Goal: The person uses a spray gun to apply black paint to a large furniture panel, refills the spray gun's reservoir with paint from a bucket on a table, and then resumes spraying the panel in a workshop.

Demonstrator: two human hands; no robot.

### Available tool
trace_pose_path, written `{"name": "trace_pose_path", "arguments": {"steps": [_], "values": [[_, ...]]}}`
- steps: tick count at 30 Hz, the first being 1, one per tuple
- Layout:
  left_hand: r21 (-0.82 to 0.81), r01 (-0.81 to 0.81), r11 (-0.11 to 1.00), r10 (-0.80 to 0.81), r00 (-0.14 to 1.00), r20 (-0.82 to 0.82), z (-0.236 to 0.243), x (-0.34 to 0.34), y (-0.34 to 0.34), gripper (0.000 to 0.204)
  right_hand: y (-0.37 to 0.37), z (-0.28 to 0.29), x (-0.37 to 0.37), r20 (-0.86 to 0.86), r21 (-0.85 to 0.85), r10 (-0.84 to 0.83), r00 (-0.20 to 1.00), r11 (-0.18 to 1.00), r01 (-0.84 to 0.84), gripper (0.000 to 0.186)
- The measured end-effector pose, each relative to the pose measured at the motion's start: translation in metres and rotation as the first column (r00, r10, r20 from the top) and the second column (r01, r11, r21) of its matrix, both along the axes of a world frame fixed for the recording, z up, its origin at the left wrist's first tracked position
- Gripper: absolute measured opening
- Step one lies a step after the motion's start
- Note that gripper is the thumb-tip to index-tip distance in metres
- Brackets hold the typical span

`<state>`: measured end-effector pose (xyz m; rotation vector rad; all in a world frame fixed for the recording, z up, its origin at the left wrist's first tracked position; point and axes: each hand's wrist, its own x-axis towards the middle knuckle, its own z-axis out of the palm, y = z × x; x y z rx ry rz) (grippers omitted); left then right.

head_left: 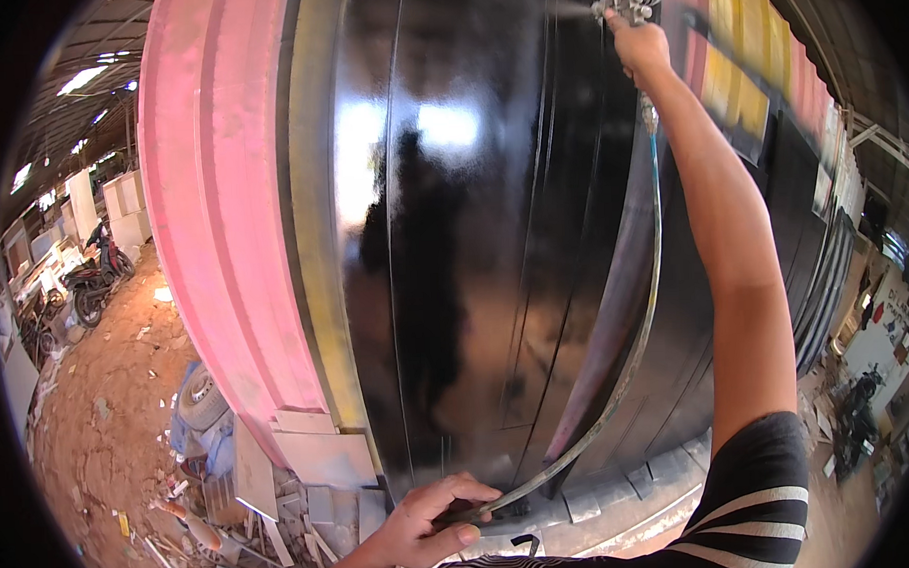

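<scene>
High at the upper right, my right hand [642,52] is closed around a metal spray gun [622,3], which gives off a pale mist toward the left. A tall, glossy black panel [464,264] stands in front of me, with bright reflections and vertical grooves. From the gun's handle a thin air hose [657,227] drops and curves down to the lower middle. There my left hand [433,520] grips the hose between thumb and fingers, close to the panel's lower end.
Pink corrugated sheeting [232,212] with a yellow strip [329,208] stands left of the panel. Scrap boards [325,459] and a tyre [202,398] lie at lower left. A motorbike [94,277] is parked on the dirt floor [108,396]. More dark panels [797,192] stand at right.
</scene>
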<state>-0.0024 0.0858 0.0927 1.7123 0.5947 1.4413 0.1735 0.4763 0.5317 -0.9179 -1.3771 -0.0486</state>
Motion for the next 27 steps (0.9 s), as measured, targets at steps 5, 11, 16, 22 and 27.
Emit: {"name": "trace_pose_path", "arguments": {"steps": [5, 11, 16, 22, 27], "values": [[-0.042, -0.015, 0.999, 0.010, 0.993, -0.121, -0.014, -0.018, -0.006, 0.037, 0.009, -0.088, 0.006, 0.019, -0.126, 0.025, 1.000, 0.992, -0.022, 0.060], [-0.110, -0.096, 0.989, 0.073, 0.977, -0.199, -0.042, -0.043, -0.007, 0.034, 0.008, -0.219, 0.017, 0.014, -0.174, 0.148, 0.989, 0.974, -0.143, 0.048], [-0.225, -0.147, 0.963, 0.091, 0.966, -0.242, -0.061, -0.049, -0.007, 0.032, -0.023, -0.344, 0.028, 0.050, -0.373, 0.064, 0.997, 0.927, -0.041, 0.044], [-0.457, -0.111, 0.882, -0.015, 0.964, -0.264, -0.073, -0.034, -0.035, 0.022, -0.073, -0.486, 0.006, -0.004, -0.484, 0.096, 0.995, 0.871, -0.086, 0.039], [-0.621, -0.067, 0.781, -0.114, 0.962, -0.248, -0.114, -0.011, -0.033, 0.021, -0.085, -0.623, 0.022, -0.037, -0.621, 0.065, 0.997, 0.780, -0.074, 0.029]]}}
